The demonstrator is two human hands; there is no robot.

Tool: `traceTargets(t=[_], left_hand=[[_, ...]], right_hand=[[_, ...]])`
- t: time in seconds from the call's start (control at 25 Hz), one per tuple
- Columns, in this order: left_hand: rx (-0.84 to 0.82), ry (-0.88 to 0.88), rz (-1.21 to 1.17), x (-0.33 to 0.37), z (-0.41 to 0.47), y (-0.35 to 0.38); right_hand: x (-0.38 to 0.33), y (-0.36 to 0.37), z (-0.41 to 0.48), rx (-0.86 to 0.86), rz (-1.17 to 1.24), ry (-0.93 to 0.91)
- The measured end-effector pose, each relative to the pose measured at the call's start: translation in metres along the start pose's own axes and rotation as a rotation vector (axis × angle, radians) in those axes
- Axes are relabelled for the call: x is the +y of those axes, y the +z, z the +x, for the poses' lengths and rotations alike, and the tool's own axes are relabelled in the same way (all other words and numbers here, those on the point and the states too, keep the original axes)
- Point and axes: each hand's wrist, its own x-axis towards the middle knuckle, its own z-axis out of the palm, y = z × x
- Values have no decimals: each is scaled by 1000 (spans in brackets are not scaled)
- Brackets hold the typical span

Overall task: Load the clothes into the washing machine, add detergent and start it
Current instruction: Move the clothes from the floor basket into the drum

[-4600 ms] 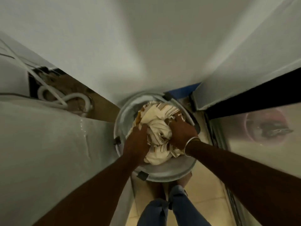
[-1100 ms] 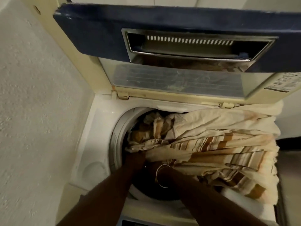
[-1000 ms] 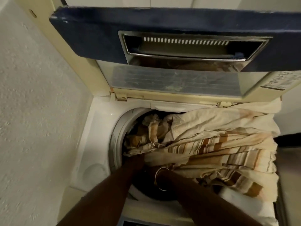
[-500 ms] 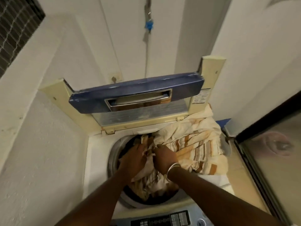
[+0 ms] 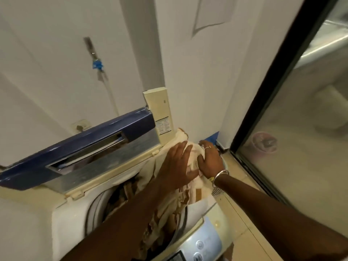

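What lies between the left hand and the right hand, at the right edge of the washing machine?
A bunched fold of the striped cloth lies between the left hand and the right hand. The head view shows this.

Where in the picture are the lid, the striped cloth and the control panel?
lid (image 5: 90, 139), head view, blue front edge.
striped cloth (image 5: 195, 193), head view, brown-patched fold at the right.
control panel (image 5: 211, 236), head view, middle of its pale face.
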Motion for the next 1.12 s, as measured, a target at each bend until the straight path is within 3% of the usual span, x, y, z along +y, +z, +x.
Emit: traceTargets(t=[0.12,0.36,0.52,0.64,0.84,0.92,1.12], left_hand=[[-228,64,174,21,43,8],[-681,-124,452,31,106,40],[-851,-242,574,22,125,85],[-956,-293,566,18,134,112],[-1161,-390,537,27,155,131],[-1212,-322,612,33,158,131],[-1070,-301,545,41,145,138]], right_hand=[[40,-5,19,-6,174,247],[102,39,43,-385,527,833],[146,89,60,-360,764,1058],[189,127,75,-348,846,1131],[189,133,89,-562,901,1055],[186,131,92,-611,1023,1158],[160,112,96,-632,1181,1143]])
